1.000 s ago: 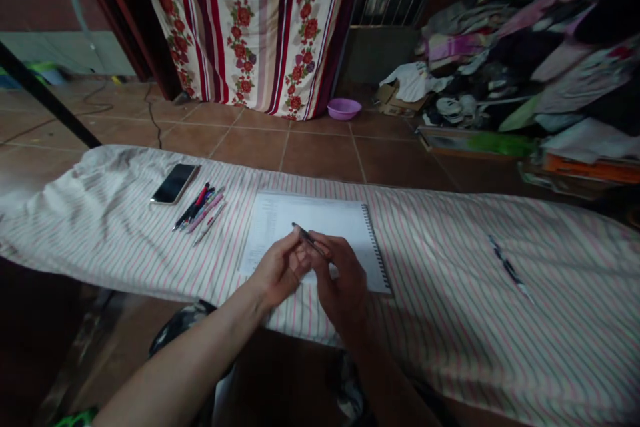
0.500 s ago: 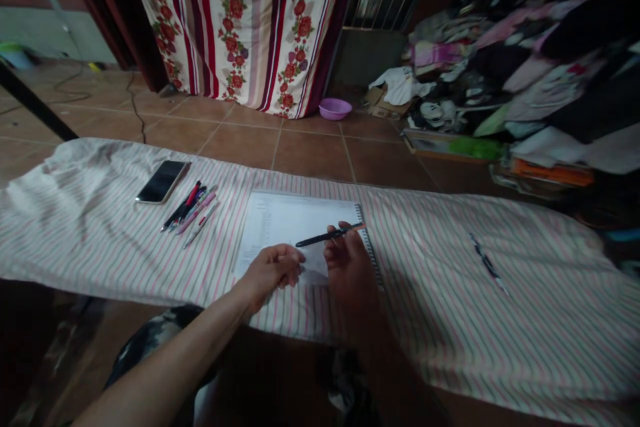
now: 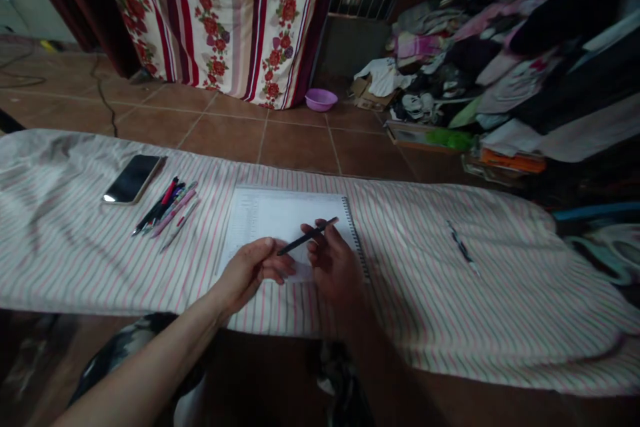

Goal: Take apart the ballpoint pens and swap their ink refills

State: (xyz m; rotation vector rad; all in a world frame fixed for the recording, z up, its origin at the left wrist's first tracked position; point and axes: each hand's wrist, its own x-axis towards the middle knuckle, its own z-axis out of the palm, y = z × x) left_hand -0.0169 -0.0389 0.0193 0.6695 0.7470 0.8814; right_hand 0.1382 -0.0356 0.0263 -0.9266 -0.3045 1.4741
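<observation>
A spiral notebook point(image 3: 285, 217) lies open on a striped cloth point(image 3: 75, 253) that covers a long low table. My right hand point(image 3: 334, 267) is over the notebook's lower right part, its fingers pinched on a dark pen point(image 3: 307, 236) that points up and to the right. My left hand point(image 3: 253, 269) is beside it at the notebook's lower edge, fingers curled, fingertips close to the pen's lower end. I cannot make out anything in the left hand.
A phone point(image 3: 131, 178) and several pens point(image 3: 165, 210) lie left of the notebook. Another pen point(image 3: 463, 250) lies to the right on the cloth. Beyond are a tiled floor, a flowered curtain point(image 3: 220, 13), a purple bowl point(image 3: 321, 99) and heaps of clothes point(image 3: 500, 60).
The pen went from held between both hands to my right hand alone, swung up to the right. My left hand drew back, then came near the pen's end again. The view turned right.
</observation>
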